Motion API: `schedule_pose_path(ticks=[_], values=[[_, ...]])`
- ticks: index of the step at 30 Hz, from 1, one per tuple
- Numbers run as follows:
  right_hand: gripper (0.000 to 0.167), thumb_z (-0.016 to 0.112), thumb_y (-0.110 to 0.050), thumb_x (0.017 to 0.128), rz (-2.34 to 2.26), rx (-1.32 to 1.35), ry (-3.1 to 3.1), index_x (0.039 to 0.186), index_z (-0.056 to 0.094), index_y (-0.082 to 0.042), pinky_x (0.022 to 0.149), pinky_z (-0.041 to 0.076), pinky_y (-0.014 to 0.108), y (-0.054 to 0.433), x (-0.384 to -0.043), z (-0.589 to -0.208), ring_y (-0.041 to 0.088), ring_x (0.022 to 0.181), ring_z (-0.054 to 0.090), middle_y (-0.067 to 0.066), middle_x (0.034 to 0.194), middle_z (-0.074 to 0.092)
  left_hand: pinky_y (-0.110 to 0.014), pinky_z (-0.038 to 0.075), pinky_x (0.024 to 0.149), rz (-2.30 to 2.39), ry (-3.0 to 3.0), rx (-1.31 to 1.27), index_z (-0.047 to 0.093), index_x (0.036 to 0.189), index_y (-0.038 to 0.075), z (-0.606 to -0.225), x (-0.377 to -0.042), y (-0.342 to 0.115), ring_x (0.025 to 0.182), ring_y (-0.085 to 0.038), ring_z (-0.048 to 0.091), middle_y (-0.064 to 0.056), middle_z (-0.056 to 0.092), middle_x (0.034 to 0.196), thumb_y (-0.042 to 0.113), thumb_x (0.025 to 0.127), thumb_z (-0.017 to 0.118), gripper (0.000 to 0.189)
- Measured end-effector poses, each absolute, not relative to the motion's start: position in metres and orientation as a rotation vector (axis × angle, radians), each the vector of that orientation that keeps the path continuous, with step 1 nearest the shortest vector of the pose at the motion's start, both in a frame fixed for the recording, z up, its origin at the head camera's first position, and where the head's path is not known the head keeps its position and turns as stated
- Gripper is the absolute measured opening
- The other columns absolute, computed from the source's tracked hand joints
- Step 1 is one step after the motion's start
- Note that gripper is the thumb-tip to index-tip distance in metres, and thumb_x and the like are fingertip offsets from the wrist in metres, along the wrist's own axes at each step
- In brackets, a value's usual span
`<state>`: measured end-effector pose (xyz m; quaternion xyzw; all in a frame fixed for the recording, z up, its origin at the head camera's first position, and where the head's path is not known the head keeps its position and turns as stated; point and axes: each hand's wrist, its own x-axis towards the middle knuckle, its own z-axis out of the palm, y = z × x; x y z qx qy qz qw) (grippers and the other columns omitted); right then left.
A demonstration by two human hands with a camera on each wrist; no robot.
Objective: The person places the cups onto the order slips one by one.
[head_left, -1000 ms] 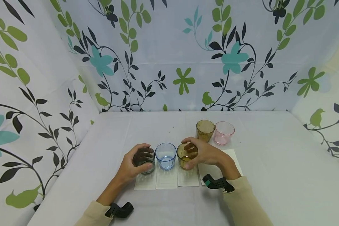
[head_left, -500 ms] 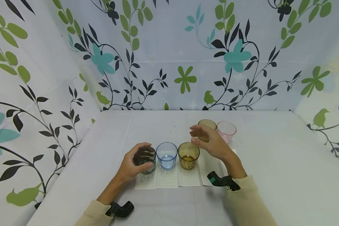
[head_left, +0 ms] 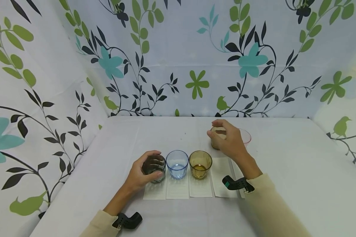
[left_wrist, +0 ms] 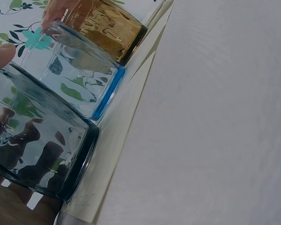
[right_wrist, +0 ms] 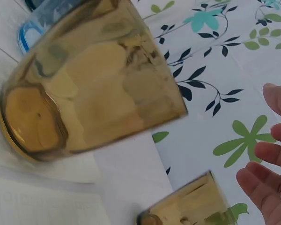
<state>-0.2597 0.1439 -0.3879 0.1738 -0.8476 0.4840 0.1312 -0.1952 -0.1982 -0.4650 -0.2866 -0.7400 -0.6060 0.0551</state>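
Observation:
My left hand [head_left: 137,176] grips a dark grey glass tumbler [head_left: 155,166], thumb on the near side and fingers behind it. Beside that tumbler stands a light blue one [head_left: 177,164], then an amber one [head_left: 200,164], all three upright in a row. Farther back, my right hand [head_left: 232,141] is at a second amber tumbler [head_left: 215,144], thumb and fingers spread around its rim in the head view. The right wrist view shows the fingers [right_wrist: 274,152] apart from this rear tumbler [right_wrist: 189,201]. A pink tumbler [head_left: 246,134] is mostly hidden behind the right hand.
Pale paper strips [head_left: 222,177] lie side by side beneath and to the right of the front row. A white cloth [head_left: 130,138] covers the table. Leaf-patterned curtains [head_left: 166,49] hang behind and at both sides.
My right hand has let go of the front amber tumbler and moved back and right to the rear amber one. The left hand stays on the grey tumbler.

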Motion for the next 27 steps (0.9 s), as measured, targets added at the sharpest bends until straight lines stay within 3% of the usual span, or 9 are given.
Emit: schedule_pose_path(ticks=[4,9,17,24,27], values=[[0.042,0.068,-0.029,0.098,1.328,0.55,-2.459,0.132,0.058,-0.006,0.097,0.055,0.052,0.149,-0.268,-0.381,0.038,0.117,0.064,0.017,0.132,0.061,-0.041,0.056,0.099,-1.86,-2.251,-0.858,0.051,0.141,0.008,-0.465,-0.195,-0.198,0.113,-0.035,0.064,-0.017,0.061,0.125,0.0,0.086,0.074,0.06],[0.048,0.068,-0.03,0.098,1.193,0.552,-2.533,0.136,0.055,-0.004,0.106,0.048,0.054,0.154,-0.28,-0.374,0.039,0.126,0.056,0.017,0.137,0.056,-0.042,0.055,0.099,-1.864,-2.244,-0.862,0.05,0.141,0.006,-0.465,-0.195,-0.198,0.113,-0.036,0.063,-0.019,0.061,0.125,0.0,0.086,0.073,0.06],[0.08,0.065,-0.047,0.095,0.949,0.421,-2.823,0.156,0.035,-0.005,0.119,0.026,0.062,0.159,-0.292,-0.377,0.039,0.15,0.024,0.02,0.16,0.033,-0.042,0.055,0.099,-1.854,-2.254,-0.861,0.051,0.141,0.009,-0.466,-0.195,-0.198,0.113,-0.036,0.063,-0.017,0.061,0.125,0.003,0.086,0.074,0.061],[0.097,0.065,-0.061,0.09,0.786,0.37,-2.931,0.159,0.027,-0.004,0.115,0.031,0.067,0.158,-0.297,-0.386,0.041,0.151,0.018,0.024,0.162,0.028,-0.042,0.056,0.098,-1.847,-2.248,-0.875,0.048,0.141,-0.001,-0.466,-0.196,-0.197,0.111,-0.036,0.064,-0.018,0.061,0.124,0.003,0.086,0.074,0.061],[0.1,0.064,-0.064,0.089,0.721,0.351,-2.955,0.158,0.028,-0.002,0.114,0.031,0.069,0.158,-0.298,-0.387,0.042,0.152,0.016,0.025,0.16,0.032,-0.041,0.056,0.098,-1.849,-2.251,-0.866,0.049,0.141,0.003,-0.466,-0.196,-0.197,0.112,-0.036,0.064,-0.017,0.062,0.124,0.004,0.086,0.074,0.061]])
